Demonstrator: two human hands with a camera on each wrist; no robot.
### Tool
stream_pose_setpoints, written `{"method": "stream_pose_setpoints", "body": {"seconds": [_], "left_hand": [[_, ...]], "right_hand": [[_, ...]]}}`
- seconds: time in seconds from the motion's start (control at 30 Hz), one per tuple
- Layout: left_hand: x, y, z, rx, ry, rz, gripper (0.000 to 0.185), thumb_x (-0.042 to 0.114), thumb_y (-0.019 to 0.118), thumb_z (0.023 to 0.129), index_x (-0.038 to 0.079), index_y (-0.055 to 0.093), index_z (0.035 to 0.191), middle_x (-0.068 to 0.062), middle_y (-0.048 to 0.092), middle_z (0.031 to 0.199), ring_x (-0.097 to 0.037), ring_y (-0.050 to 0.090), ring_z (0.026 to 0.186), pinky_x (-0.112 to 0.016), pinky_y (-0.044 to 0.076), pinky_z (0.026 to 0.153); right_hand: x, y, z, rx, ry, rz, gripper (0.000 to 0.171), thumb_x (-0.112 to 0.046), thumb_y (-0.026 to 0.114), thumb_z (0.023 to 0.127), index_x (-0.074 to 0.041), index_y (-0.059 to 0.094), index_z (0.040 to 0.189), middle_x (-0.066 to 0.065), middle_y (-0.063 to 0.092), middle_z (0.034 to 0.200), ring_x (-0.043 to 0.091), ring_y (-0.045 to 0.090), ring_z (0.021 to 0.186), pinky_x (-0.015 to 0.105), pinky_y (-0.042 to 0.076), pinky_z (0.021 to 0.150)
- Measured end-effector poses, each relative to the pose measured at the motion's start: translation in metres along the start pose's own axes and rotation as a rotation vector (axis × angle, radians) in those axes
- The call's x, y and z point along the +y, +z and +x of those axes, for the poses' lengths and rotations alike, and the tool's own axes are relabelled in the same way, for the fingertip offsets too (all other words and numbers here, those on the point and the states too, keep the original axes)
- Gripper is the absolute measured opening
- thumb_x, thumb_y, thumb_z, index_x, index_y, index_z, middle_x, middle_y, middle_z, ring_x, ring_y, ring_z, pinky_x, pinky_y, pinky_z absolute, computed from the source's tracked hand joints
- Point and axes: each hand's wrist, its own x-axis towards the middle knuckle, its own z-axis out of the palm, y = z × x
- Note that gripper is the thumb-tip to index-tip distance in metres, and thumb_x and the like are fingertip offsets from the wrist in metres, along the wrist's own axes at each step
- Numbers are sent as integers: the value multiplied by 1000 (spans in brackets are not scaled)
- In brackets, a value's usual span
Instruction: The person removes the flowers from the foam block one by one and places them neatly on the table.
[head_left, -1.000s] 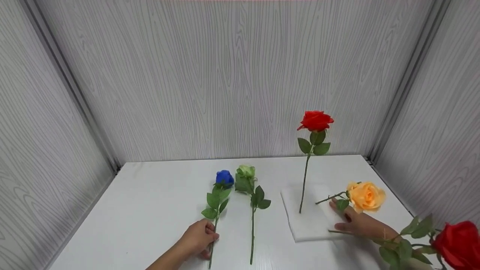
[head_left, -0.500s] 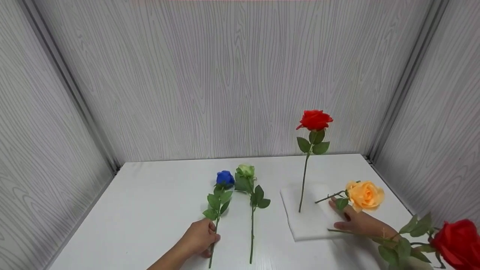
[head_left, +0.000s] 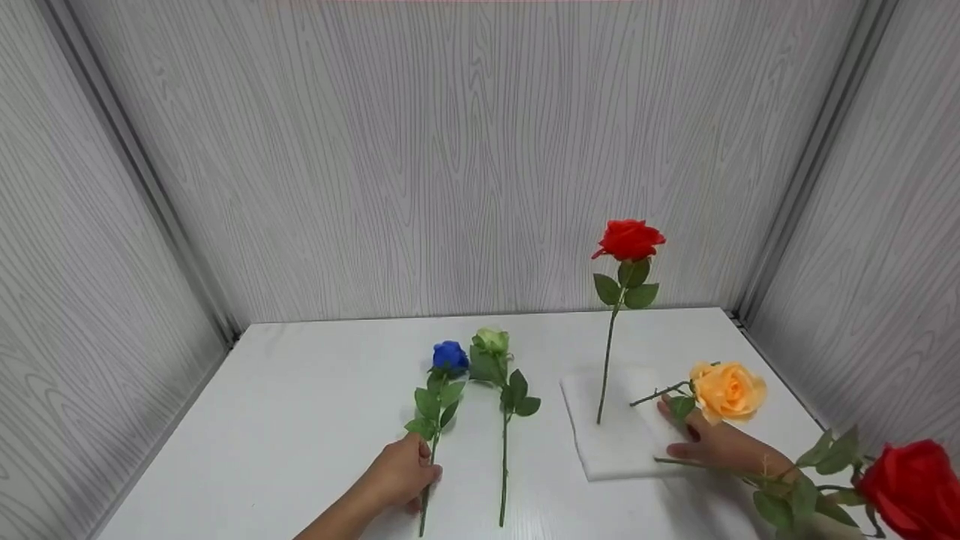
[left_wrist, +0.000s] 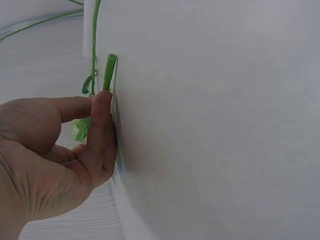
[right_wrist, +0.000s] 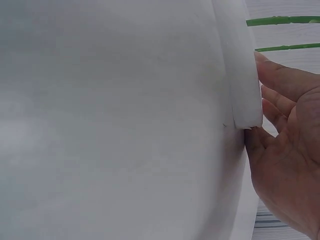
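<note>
My left hand (head_left: 397, 474) pinches the lower stem of a blue rose (head_left: 450, 355) lying on the white table. In the left wrist view, the cut end of its stem (left_wrist: 109, 72) sticks out past the fingertips. My right hand (head_left: 712, 444) rests on the right side of a white foam slab (head_left: 619, 457), thumb and fingers spread over it. A red rose (head_left: 630, 240) rises upright from the slab. An orange-yellow rose (head_left: 727, 391) leans right from it, and a dark red rose (head_left: 911, 487) leans low across my right forearm, its stem end at the slab.
A pale green rose (head_left: 491, 341) lies on the table (head_left: 315, 405) between the blue rose and the slab. Grey wood-grain panels (head_left: 450, 150) stand behind and at both sides. The leaning roses partly cover my right hand and forearm.
The view shifts very slightly. Both hands keep their places, the left on the blue rose's stem and the right on the foam slab. No flower has visibly been moved.
</note>
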Motion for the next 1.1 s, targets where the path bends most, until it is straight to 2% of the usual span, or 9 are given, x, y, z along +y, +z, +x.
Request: {"method": "stream_pose_setpoints", "body": {"seconds": [0.1, 0.23, 0.33, 0.4, 0.47, 0.57, 0.7, 0.9, 1.1], "left_hand": [[5, 3, 3, 44, 20, 81, 29, 20, 76, 99, 3, 58, 114, -11, 60, 100, -22, 65, 81, -37, 57, 70], [18, 7, 5, 107, 79, 128, 32, 21, 76, 98, 1, 57, 115, -15, 57, 108, -28, 61, 97, -50, 56, 86], [33, 11, 7, 132, 131, 93, 32, 21, 76, 99, 3, 55, 117, -15, 56, 112, -29, 61, 100, -53, 55, 88], [43, 16, 8, 141, 170, 42, 32, 21, 75, 100, 4, 55, 119, -15, 57, 114, -28, 61, 101, -51, 55, 88], [53, 24, 11, 145, 219, -33, 30, 19, 74, 101, 6, 55, 120, -15, 59, 118, -26, 62, 103, -49, 56, 90], [68, 37, 16, 155, 296, -162, 28, 15, 71, 102, 6, 56, 123, -16, 61, 125, -25, 65, 109, -46, 60, 93], [89, 56, 23, 157, 361, -308, 28, 12, 69, 102, 7, 56, 126, -16, 64, 130, -25, 66, 117, -44, 62, 95], [119, 85, 33, 123, 378, -437, 24, 14, 69, 102, 12, 58, 123, -10, 67, 129, -23, 68, 121, -40, 61, 97], [136, 113, 44, 112, 352, -524, 20, 10, 70, 101, 15, 59, 117, -2, 66, 122, -16, 70, 116, -33, 62, 94]], "right_hand": [[0, -1, 1, -16, 51, -20, 94, -38, 75, 101, 2, 23, 169, 42, 33, 166, 61, 36, 154, 74, 35, 121], [-1, -2, 0, -16, 78, -27, 93, -38, 74, 102, 3, 22, 168, 46, 41, 159, 59, 45, 148, 74, 41, 116], [-1, -2, -1, -10, 77, -16, 93, -37, 75, 102, 3, 22, 168, 46, 39, 160, 55, 45, 149, 68, 42, 116], [-1, -2, -2, -3, 94, -27, 94, -39, 75, 102, 1, 23, 169, 45, 40, 160, 51, 47, 146, 60, 45, 115], [-1, -2, -3, 1, 92, -31, 93, -38, 75, 102, 1, 23, 169, 46, 38, 161, 52, 46, 147, 59, 45, 115], [0, 0, -3, 5, 103, -3, 94, -38, 76, 101, -1, 24, 169, 45, 34, 164, 56, 41, 151, 64, 41, 120], [3, 3, -2, 10, 92, 43, 94, -37, 77, 100, -2, 24, 170, 39, 24, 171, 62, 25, 158, 78, 28, 124], [3, 3, -2, -1, 127, 58, 94, -40, 75, 101, -6, 22, 172, 38, 22, 172, 62, 22, 159, 80, 25, 124], [-11, -1, -5, 9, 96, 28, 89, -37, 74, 103, -3, 26, 170, 41, 24, 170, 64, 24, 157, 78, 28, 123]]}}
